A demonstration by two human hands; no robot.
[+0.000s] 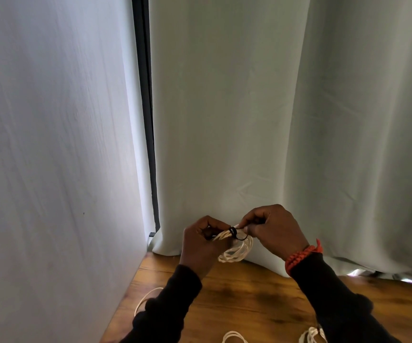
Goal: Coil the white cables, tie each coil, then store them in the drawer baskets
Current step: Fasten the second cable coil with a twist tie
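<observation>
Both hands (239, 233) on tied white coil (234, 248)

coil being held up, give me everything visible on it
The white cable coil is a bundle of several thin loops, looking like smooth plastic-jacketed cord. It is held in the air above the wooden table, in front of the pale curtain. A black tie wraps its upper part, with a thin black tail trailing right. The left hand grips the bundle from the left; the right hand pinches at the tie. The loops hang down below the hands.
</observation>
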